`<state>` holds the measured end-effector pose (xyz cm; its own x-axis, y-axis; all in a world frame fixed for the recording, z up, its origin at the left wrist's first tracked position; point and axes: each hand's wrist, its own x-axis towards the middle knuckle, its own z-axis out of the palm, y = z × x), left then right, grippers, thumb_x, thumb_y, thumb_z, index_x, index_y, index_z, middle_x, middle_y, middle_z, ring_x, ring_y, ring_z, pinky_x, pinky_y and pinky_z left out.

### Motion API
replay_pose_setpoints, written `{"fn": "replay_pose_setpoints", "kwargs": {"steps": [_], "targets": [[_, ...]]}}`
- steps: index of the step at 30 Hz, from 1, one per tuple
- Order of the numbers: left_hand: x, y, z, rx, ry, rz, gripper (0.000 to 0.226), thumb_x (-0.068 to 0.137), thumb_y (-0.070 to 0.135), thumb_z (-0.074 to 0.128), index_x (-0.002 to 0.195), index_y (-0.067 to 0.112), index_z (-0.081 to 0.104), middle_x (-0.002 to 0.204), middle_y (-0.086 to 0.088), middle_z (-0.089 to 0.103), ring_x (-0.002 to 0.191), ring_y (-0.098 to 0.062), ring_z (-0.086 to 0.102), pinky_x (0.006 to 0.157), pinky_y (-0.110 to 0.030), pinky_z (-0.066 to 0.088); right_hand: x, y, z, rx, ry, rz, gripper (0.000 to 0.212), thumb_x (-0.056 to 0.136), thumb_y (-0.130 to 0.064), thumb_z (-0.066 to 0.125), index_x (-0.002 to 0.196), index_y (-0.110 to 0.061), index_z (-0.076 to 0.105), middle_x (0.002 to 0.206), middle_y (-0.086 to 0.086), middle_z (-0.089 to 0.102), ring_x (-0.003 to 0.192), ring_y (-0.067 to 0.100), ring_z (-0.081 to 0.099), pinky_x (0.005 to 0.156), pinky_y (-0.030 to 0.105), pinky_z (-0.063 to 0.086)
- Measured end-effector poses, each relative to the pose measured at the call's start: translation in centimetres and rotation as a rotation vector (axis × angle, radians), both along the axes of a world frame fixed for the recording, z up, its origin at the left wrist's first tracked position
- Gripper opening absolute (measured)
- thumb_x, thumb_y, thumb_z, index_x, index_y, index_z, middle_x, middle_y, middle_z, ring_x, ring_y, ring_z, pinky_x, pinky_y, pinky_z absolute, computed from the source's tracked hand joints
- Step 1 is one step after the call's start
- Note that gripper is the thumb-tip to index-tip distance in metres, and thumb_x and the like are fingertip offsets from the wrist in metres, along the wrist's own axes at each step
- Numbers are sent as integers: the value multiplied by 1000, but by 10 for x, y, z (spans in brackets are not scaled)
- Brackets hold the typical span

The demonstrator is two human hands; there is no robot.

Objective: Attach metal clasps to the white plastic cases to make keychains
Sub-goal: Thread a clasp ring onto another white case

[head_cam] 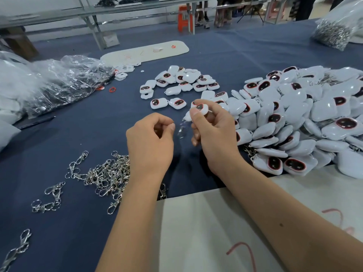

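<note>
My right hand [214, 132] grips a white plastic case [200, 109] with a dark red-rimmed window, held above the blue cloth. A blurred metal clasp [181, 130] hangs below the case, between both hands. My left hand [151, 142] hovers just left of the clasp with fingers curled and thumb against forefinger; nothing shows in its grip. A heap of loose metal clasps [106, 177] lies on the cloth to the left of my left forearm. Several loose white cases [180, 83] lie beyond my hands.
A big pile of white cases [294, 118] fills the right side. Crumpled clear plastic bags [59, 81] lie at the left. A bag of metal parts [334, 34] sits far right. White boards lie at the near edge [206, 232] and far middle [145, 52].
</note>
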<state>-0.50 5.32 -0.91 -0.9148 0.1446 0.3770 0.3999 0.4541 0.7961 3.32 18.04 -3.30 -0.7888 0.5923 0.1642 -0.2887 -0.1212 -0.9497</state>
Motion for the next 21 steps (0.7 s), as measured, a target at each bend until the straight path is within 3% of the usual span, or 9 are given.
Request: {"fn": "replay_pose_setpoints", "kwargs": {"steps": [4, 6, 9, 11, 13, 16, 19, 21], "targets": [[-5, -10, 0, -43, -50, 38, 10, 88, 16, 75, 84, 25, 74, 77, 16, 70, 79, 5, 64, 68, -2, 44, 1, 3, 4, 77, -20, -277, 55, 94, -24, 74, 141, -28, 45, 74, -9, 61, 64, 17, 55, 69, 42, 55], [-9, -18, 1, -78, -82, 57, 10, 87, 17, 76, 82, 25, 74, 76, 16, 69, 79, 8, 63, 65, 1, 41, 3, 3, 5, 85, 8, -361, 67, 94, -19, 74, 148, -24, 36, 87, 0, 62, 67, 17, 57, 70, 39, 57], [-14, -29, 2, -148, -116, 99, 7, 85, 21, 78, 81, 25, 74, 77, 16, 70, 74, 5, 64, 65, -3, 41, 6, 3, 6, 184, 7, -461, 62, 95, -9, 68, 146, -19, 35, 103, 6, 60, 69, 13, 56, 69, 28, 53], [-16, -36, 3, -175, -139, 115, 7, 85, 23, 79, 80, 25, 74, 78, 16, 70, 76, 5, 64, 68, -9, 42, 6, -1, 7, 306, 5, -484, 51, 94, -4, 62, 139, -16, 41, 106, 6, 57, 68, 14, 54, 73, 34, 54], [-18, -42, 5, -199, -164, 123, 9, 84, 25, 80, 78, 26, 74, 78, 15, 71, 78, 4, 64, 68, -12, 42, 2, -10, 11, 472, 4, -454, 43, 92, -2, 61, 132, -14, 48, 105, 4, 56, 70, 15, 55, 76, 39, 53], [-21, -50, 6, -254, -222, 101, 11, 81, 29, 83, 76, 27, 74, 77, 15, 71, 77, 2, 63, 66, -16, 43, -19, -25, 16, 831, -51, -284, 36, 90, -2, 62, 125, -8, 57, 110, 6, 59, 95, 23, 57, 87, 36, 47], [-22, -55, 6, -324, -266, 13, 12, 78, 32, 86, 74, 28, 75, 74, 14, 72, 75, -1, 65, 64, -20, 45, -55, -36, 18, 1282, -317, -133, 44, 87, -8, 61, 130, -13, 56, 129, 9, 54, 122, 29, 44, 97, 36, 41], [-23, -60, 7, -347, -297, -74, 12, 76, 30, 87, 74, 28, 76, 74, 14, 73, 76, -4, 66, 68, -24, 49, -76, -40, 17, 1462, -540, -95, 56, 84, -12, 63, 138, -16, 50, 143, 13, 46, 138, 34, 34, 106, 42, 41]]}}
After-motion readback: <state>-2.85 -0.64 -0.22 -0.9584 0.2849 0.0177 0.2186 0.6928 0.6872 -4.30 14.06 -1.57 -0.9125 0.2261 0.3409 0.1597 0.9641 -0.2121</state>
